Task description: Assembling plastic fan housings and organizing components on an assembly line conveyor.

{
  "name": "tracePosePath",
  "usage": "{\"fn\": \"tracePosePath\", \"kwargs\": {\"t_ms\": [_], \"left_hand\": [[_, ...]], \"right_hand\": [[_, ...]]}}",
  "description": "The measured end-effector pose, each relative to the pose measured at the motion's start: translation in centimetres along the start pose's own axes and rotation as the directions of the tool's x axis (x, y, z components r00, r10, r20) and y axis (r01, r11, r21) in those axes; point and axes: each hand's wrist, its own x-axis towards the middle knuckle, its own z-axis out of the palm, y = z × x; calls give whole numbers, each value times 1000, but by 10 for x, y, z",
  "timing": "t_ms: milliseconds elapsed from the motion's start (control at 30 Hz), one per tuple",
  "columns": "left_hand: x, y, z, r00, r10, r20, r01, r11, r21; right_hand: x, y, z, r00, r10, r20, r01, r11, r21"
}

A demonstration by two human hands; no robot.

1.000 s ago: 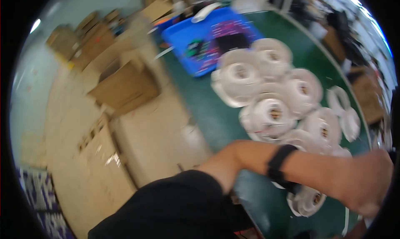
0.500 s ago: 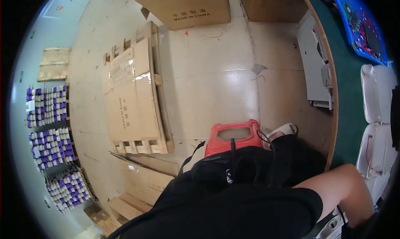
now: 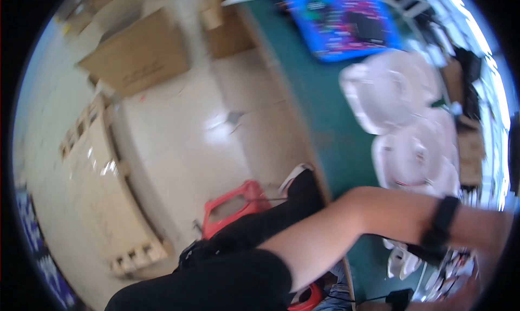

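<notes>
My left arm (image 3: 319,229) reaches out to the right over the green bench, a black band (image 3: 441,221) around the wrist. At the right rim my left hand (image 3: 490,251) is smeared by motion and its fingers cannot be made out. Low in the corner, a skin-toned blur looks like my right hand (image 3: 460,301), mostly cut off; what either hand holds does not show. Beyond the left forearm lie white moulded plastic shells (image 3: 387,94), one with thin red wire inside. Just this side of it is a small white plastic part (image 3: 403,263).
A blue tray (image 3: 330,55) with circuit boards, wires and a black block lies farther along the green bench (image 3: 303,72). Left of the bench's edge stand a red stool (image 3: 246,189), cardboard boxes (image 3: 141,56) and a pallet (image 3: 138,257) topped with flat cardboard.
My view has swung right toward the bench, so the floor things shifted left. My left forearm, folded down before, now stretches rightward, and more of the white shells and tray shows.
</notes>
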Motion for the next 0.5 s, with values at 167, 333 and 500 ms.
{"fn": "tracePosePath", "kwargs": {"t_ms": [167,333,500], "left_hand": [[81,-7,71,915,55,400,-22,996,-85],[122,-23,106,829,444,340,-352,887,-300],[121,-19,125,808,367,460,-405,914,-17]], "right_hand": [[-23,-30,-110,915,-144,-376,136,990,-49],[-33,-66,-172,854,-405,-326,211,843,-495],[-18,-67,-169,923,-289,-255,164,893,-420]]}}
